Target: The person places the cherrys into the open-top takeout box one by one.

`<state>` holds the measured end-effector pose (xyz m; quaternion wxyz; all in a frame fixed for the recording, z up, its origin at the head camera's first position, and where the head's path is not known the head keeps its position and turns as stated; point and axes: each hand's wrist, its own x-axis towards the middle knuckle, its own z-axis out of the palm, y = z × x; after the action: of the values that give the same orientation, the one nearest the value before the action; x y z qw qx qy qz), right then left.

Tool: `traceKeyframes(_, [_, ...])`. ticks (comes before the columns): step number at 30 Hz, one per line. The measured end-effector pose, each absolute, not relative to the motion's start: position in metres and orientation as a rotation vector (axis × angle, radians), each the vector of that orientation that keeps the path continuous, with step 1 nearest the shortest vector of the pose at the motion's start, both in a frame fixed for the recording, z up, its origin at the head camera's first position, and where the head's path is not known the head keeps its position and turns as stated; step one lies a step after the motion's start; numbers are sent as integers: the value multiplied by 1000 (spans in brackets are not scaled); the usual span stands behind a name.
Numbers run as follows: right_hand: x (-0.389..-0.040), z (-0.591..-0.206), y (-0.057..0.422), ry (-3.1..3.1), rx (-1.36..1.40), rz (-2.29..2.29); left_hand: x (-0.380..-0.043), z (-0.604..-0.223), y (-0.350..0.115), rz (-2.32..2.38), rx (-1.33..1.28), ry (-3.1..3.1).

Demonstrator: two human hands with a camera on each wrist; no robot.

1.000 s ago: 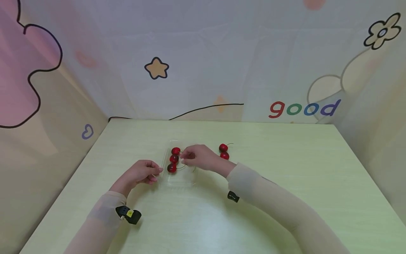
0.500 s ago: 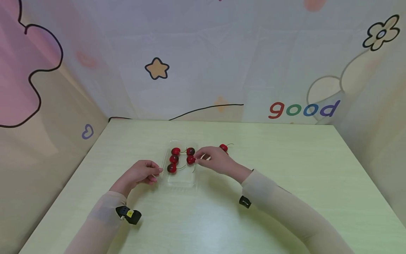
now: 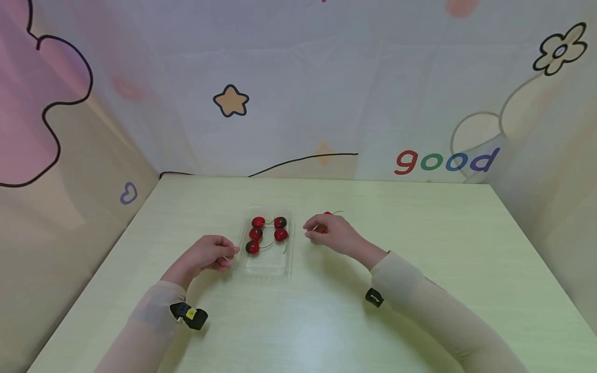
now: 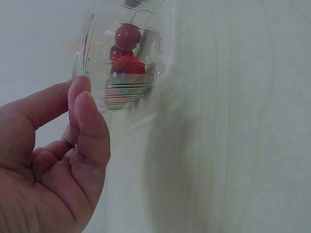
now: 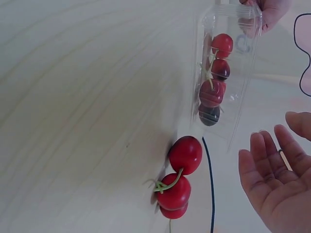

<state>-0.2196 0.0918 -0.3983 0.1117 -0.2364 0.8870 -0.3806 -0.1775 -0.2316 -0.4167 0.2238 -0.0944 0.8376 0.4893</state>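
A clear plastic box [image 3: 265,268] lies on the table with several dark red cherries [image 3: 252,247] inside, in two rows, some with thin green stems. My left hand [image 3: 205,256] pinches the box's left rim between thumb and finger, as the left wrist view shows close up. My right hand [image 3: 337,235] is to the right of the box, over loose cherries [image 5: 185,155] that it largely hides in the head view. In the right wrist view its fingers are spread loosely with nothing between them, and the loose cherries sit close together on the table, stems showing.
The pale wooden table [image 3: 420,248] reaches back to a printed cloth backdrop [image 3: 298,93] with a star, a flower and the word "good". Cloth also hangs at both sides. A small black device [image 3: 188,315] is strapped to the left sleeve.
My right hand has placed a second row of cherries in the box, let go, and moved right to the loose cherries. The left hand has stayed at the box rim.
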Motion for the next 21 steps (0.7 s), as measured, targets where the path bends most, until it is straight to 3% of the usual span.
traceKeyframes(21, [-230,-416,105,2607,-591,-1038,-178,-417,-232,1362,-242,2308])
